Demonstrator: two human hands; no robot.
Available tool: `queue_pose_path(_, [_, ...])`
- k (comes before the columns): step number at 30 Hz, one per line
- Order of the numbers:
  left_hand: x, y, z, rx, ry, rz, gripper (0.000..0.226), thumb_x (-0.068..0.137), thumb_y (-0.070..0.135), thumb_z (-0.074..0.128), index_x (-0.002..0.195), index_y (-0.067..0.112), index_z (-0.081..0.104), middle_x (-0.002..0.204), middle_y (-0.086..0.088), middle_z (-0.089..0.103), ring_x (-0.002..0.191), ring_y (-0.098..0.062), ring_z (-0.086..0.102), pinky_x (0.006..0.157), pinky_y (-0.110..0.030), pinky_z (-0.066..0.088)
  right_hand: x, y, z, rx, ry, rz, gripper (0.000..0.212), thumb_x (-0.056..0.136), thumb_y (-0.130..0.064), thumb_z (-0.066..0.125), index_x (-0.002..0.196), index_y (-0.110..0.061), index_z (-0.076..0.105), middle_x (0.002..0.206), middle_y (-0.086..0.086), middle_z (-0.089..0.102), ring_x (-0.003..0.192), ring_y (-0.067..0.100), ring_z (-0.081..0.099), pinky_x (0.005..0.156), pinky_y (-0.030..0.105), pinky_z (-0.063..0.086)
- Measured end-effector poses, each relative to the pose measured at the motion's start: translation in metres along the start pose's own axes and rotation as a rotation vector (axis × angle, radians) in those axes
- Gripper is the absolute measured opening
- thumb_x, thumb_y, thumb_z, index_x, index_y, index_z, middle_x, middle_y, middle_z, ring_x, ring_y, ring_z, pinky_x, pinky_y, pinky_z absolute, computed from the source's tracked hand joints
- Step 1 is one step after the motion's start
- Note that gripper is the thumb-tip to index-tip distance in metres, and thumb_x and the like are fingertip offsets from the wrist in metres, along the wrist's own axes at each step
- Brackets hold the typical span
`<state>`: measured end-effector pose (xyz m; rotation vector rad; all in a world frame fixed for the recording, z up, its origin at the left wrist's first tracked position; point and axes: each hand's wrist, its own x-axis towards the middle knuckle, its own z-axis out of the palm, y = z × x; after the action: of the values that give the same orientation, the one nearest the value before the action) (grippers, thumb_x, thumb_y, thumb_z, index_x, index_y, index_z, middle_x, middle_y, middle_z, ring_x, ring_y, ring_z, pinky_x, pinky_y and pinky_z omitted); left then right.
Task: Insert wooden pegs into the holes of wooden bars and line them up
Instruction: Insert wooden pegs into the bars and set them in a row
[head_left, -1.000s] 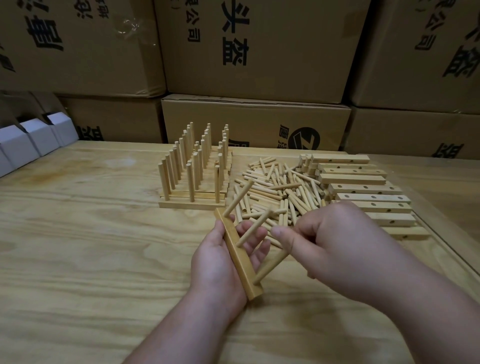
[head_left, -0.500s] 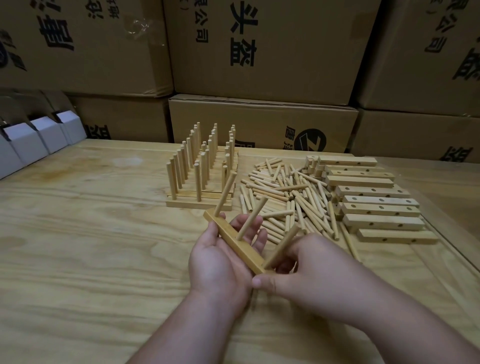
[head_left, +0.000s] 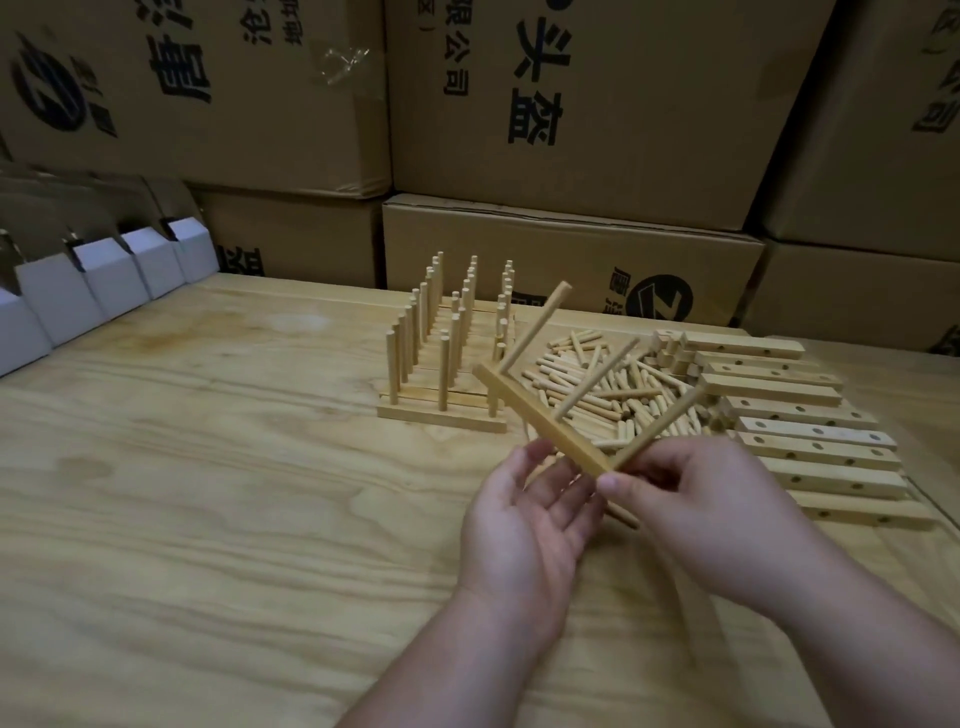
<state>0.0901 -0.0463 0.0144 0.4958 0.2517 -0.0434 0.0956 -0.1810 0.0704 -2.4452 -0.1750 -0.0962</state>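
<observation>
1. Bar (head_left: 540, 420) with three pegs in it sits tilted above my hands, its near end at my fingers and its far end rising away to the left.
2. My right hand (head_left: 711, 512) pinches the near end of the bar where the nearest peg (head_left: 657, 434) goes in; the thumb covers that corner, so I cannot tell how deep the peg sits.
3. My left hand (head_left: 524, 525) lies palm up under the bar with relaxed, spread fingers, gripping nothing; whether the fingertips touch the underside is hidden by the bar.
4. Middle peg (head_left: 597, 379) and far peg (head_left: 535, 327) lean up and to the right from the bar.
5. Beyond my right hand lies a pile of loose pegs (head_left: 613, 389), partly screened by the held bar and its pegs.
6. Right of that pile, bars with holes (head_left: 810, 431) lie side by side; the nearest ones run behind my right hand.
7. Beyond my left hand stand finished bars (head_left: 441, 410) in a row, pegs upright; the back ones blur together.
8. All of it rests on a plywood table (head_left: 208, 493).
9. Cardboard boxes (head_left: 571, 104) are stacked behind the table, their print cut off at the edges, and white folded boxes (head_left: 98, 280) stand far to the left.
</observation>
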Motion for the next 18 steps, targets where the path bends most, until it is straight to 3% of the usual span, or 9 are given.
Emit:
queue_pose_path(1, [0.000, -0.003, -0.001, 0.059, 0.029, 0.089, 0.017, 0.097, 0.023, 0.050, 0.090, 0.011, 0.061, 0.083, -0.014, 0.069, 0.085, -0.031, 0.066, 0.084, -0.043, 0.053, 0.008, -0.004, 0.001, -0.026, -0.007, -0.015, 0.012, 0.086, -0.039, 0.079, 0.076, -0.036, 0.074, 0.072, -0.023, 0.072, 0.069, -0.001, 0.067, 0.064, 0.025, 0.053])
queue_pose_path(3, [0.000, -0.005, -0.004, 0.241, 0.095, 0.351, 0.033, 0.097, 0.020, 0.051, 0.064, 0.021, 0.052, 0.063, -0.002, 0.050, 0.067, -0.020, 0.053, 0.067, -0.031, 0.047, 0.024, -0.012, 0.007, -0.089, -0.023, -0.039, 0.017, 0.087, -0.041, 0.078, 0.074, -0.038, 0.069, 0.071, -0.016, 0.071, 0.070, 0.001, 0.064, 0.061, 0.024, 0.048])
queue_pose_path(6, [-0.005, -0.001, -0.008, 0.474, 0.119, 0.634, 0.035, 0.085, 0.029, 0.051, 0.052, 0.023, 0.041, 0.055, 0.004, 0.033, 0.055, -0.012, 0.032, 0.048, -0.023, 0.030, 0.049, -0.021, 0.022, -0.135, -0.059, -0.060, 0.017, 0.089, -0.041, 0.076, 0.076, -0.036, 0.067, 0.076, -0.016, 0.068, 0.075, 0.001, 0.061, 0.062, 0.024, 0.047])
queue_pose_path(9, [-0.009, -0.002, -0.011, 0.612, 0.020, 0.733, 0.038, 0.084, 0.042, 0.051, 0.052, 0.024, 0.041, 0.054, 0.008, 0.032, 0.055, -0.012, 0.028, 0.049, -0.027, 0.026, 0.069, -0.026, 0.042, -0.194, -0.109, -0.056, 0.011, 0.089, -0.040, 0.075, 0.087, -0.029, 0.075, 0.078, -0.012, 0.071, 0.076, 0.008, 0.065, 0.070, 0.030, 0.054])
queue_pose_path(12, [-0.011, -0.007, -0.014, 0.771, -0.042, 0.812, 0.041, 0.090, 0.040, 0.048, 0.055, 0.023, 0.039, 0.053, 0.011, 0.033, 0.053, -0.011, 0.030, 0.051, -0.028, 0.025, 0.084, -0.032, 0.064, -0.268, -0.146, -0.062, 0.012, 0.088, -0.041, 0.074, 0.088, -0.029, 0.075, 0.074, -0.010, 0.069, 0.073, 0.011, 0.064, 0.068, 0.030, 0.054])
queue_pose_path(18, [-0.006, -0.007, -0.020, 0.801, -0.011, 0.809, 0.045, 0.092, 0.041, 0.049, 0.056, 0.017, 0.034, 0.051, -0.006, 0.030, 0.052, -0.016, 0.029, 0.049, -0.038, 0.024, 0.102, -0.031, 0.091, -0.453, -0.155, -0.061, 0.023, 0.090, -0.050, 0.067, 0.099, -0.030, 0.076, 0.085, -0.005, 0.070, 0.084, 0.019, 0.065, 0.078, 0.036, 0.058])
